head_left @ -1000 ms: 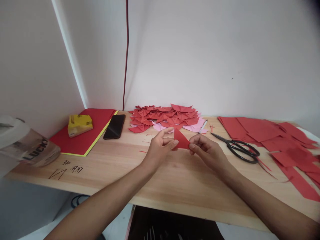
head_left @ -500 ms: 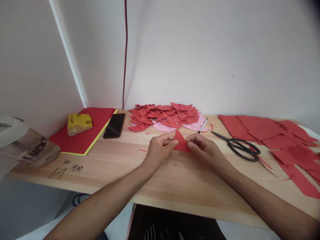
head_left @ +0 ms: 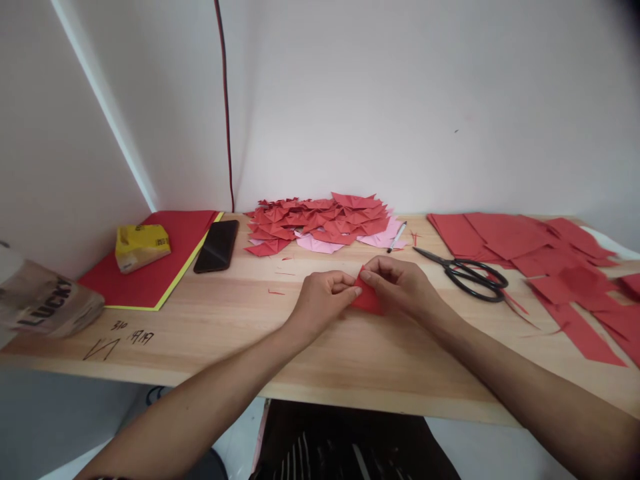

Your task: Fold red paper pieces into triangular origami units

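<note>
- Nearest, below the desk's front edge, is the person's dark-clothed lap (head_left: 345,443).
- Desk (head_left: 330,373): pale wood, with both forearms reaching in over it.
- Left hand (head_left: 320,300): thumb and bent fingers pinch the left side of the paper (head_left: 369,303).
- Right hand (head_left: 403,283): thumb and fingers grasp the same paper near its upper tip.
- The paper, small and red, is between the hands over the middle of the desk; whether it touches the wood I cannot tell.
- Left: black writing (head_left: 140,338) on the wood, and beside it a cup (head_left: 65,300) marked LUCKY.
- Right: black-handled scissors (head_left: 450,264), blades closed, and, farther right, loose red sheets (head_left: 520,237) overlapping.
- Left again: a phone (head_left: 217,247) and a yellow packet (head_left: 143,247), which sits on a red stack (head_left: 135,290) with a yellow edge.
- Beyond the hands: a pen (head_left: 397,237) just right of a pile (head_left: 320,220) of folded red and pink pieces.
- Farthest: a white wall (head_left: 400,100), with a dark cord (head_left: 226,100) hanging down it.
</note>
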`<state>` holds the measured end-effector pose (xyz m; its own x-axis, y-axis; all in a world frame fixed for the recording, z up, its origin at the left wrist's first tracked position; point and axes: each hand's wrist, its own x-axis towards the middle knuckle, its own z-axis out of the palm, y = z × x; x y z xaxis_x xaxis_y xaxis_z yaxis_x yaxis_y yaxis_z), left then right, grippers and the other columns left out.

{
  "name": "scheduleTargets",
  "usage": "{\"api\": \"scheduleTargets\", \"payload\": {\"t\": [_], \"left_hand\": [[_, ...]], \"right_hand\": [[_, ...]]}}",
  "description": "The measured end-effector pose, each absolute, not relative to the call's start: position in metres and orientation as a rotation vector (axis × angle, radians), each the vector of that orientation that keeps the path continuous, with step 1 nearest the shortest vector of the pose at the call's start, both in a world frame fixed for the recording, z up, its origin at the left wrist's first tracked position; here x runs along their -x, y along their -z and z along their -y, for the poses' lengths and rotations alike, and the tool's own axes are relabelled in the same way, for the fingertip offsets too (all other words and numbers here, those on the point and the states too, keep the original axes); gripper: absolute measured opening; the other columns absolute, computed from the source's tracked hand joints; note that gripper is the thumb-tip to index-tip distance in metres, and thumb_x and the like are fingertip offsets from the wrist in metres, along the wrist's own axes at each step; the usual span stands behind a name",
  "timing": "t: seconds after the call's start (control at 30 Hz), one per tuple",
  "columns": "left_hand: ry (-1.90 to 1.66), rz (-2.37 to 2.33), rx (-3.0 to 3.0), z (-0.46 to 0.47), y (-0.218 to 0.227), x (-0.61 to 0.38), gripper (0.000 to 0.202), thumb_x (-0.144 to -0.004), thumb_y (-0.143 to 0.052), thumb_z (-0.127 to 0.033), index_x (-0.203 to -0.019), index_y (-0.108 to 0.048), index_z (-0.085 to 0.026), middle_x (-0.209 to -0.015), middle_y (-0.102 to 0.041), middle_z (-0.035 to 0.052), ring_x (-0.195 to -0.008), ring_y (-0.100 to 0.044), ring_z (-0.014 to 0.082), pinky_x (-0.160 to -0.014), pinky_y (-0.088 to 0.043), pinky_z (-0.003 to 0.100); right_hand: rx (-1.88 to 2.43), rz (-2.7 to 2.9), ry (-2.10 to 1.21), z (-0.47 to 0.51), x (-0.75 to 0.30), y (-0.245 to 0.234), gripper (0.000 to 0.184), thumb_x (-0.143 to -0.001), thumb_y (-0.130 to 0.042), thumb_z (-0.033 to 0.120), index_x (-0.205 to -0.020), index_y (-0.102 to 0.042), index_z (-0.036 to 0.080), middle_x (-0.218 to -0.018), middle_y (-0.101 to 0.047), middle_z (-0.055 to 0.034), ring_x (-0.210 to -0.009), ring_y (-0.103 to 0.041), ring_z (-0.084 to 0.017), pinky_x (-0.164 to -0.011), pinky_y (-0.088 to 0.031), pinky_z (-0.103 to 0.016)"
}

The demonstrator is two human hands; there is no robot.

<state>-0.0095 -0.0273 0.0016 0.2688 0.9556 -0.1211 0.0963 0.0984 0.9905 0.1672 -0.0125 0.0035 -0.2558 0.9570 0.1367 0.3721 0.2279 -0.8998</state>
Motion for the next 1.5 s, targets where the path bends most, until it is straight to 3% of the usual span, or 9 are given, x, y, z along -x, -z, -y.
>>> {"api": "scheduleTargets", "payload": {"t": [0.2,0.4,0.53,0.7,0.9,1.23,1.5], "left_hand": [[-0.81,-1.095,-1.413,0.025,-0.001,0.013,0.016,-0.076,-0.064,-0.03,-0.073,-0.067,-0.015,-0.054,-0.059,-0.0025,-0.046,-0.051,0.0088,-0.045,-0.036,0.018],[-0.75,-0.999,-1.292,0.024,-0.003,0.013,0.013,-0.077,-0.065,-0.026,-0.073,-0.063,-0.014,-0.059,-0.067,0.0037,-0.056,-0.067,0.0171,-0.052,-0.047,0.021],[-0.827,-1.061,-1.289,0.027,-0.008,0.011,0.012,-0.08,-0.061,-0.021,-0.072,-0.061,-0.013,-0.058,-0.067,0.0038,-0.053,-0.067,0.0148,-0.051,-0.047,0.019],[-0.92,-1.092,-1.4,0.031,-0.009,0.009,0.015,-0.082,-0.059,-0.024,-0.071,-0.059,-0.014,-0.058,-0.065,0.0013,-0.048,-0.062,0.0109,-0.05,-0.047,0.019],[-0.952,-1.053,-1.411,0.03,-0.004,0.008,0.015,-0.083,-0.057,-0.025,-0.072,-0.055,-0.015,-0.057,-0.061,-0.0012,-0.045,-0.055,0.0077,-0.048,-0.045,0.018],[-1.008,-1.098,-1.406,0.032,-0.003,0.005,0.017,-0.084,-0.057,-0.029,-0.074,-0.059,-0.015,-0.06,-0.063,0.0008,-0.048,-0.055,0.0081,-0.05,-0.047,0.019],[-0.954,-1.039,-1.318,0.024,0.001,0.011,0.018,-0.083,-0.059,-0.03,-0.075,-0.057,-0.014,-0.061,-0.065,0.0013,-0.047,-0.058,0.0083,-0.048,-0.046,0.018]], "right_hand": [[1.248,1.783,-0.93,0.009,-0.17,-0.004,0.028,-0.085,-0.055,0.042,-0.07,-0.059,0.018,-0.064,-0.054,0.0,-0.057,-0.044,-0.011,-0.053,-0.035,-0.026],[1.247,1.8,-0.952,0.007,-0.17,-0.002,0.029,-0.087,-0.053,0.043,-0.071,-0.056,0.018,-0.065,-0.051,0.001,-0.058,-0.041,-0.011,-0.054,-0.033,-0.025],[1.238,1.89,-0.927,0.004,-0.171,0.001,0.04,-0.089,-0.047,0.051,-0.066,-0.051,0.019,-0.061,-0.046,0.0025,-0.056,-0.04,-0.011,-0.053,-0.032,-0.025],[1.241,1.896,-1.296,0.003,-0.171,0.0,0.043,-0.082,-0.056,0.058,-0.068,-0.062,0.018,-0.057,-0.052,0.0019,-0.051,-0.043,-0.01,-0.047,-0.028,-0.025],[1.21,1.732,-1.6,0.005,-0.173,-0.004,0.033,-0.074,-0.071,0.049,-0.071,-0.069,0.016,-0.061,-0.061,0.0002,-0.049,-0.046,-0.007,-0.046,-0.029,-0.021],[1.181,1.818,-1.578,0.004,-0.175,-0.005,0.026,-0.078,-0.066,0.041,-0.072,-0.063,0.016,-0.061,-0.055,0.0029,-0.05,-0.039,-0.006,-0.048,-0.026,-0.021],[1.369,1.903,-1.488,0.003,-0.184,-0.009,0.034,-0.073,-0.068,0.049,-0.066,-0.063,0.016,-0.058,-0.056,0.0018,-0.051,-0.042,-0.008,-0.05,-0.03,-0.023]]}}
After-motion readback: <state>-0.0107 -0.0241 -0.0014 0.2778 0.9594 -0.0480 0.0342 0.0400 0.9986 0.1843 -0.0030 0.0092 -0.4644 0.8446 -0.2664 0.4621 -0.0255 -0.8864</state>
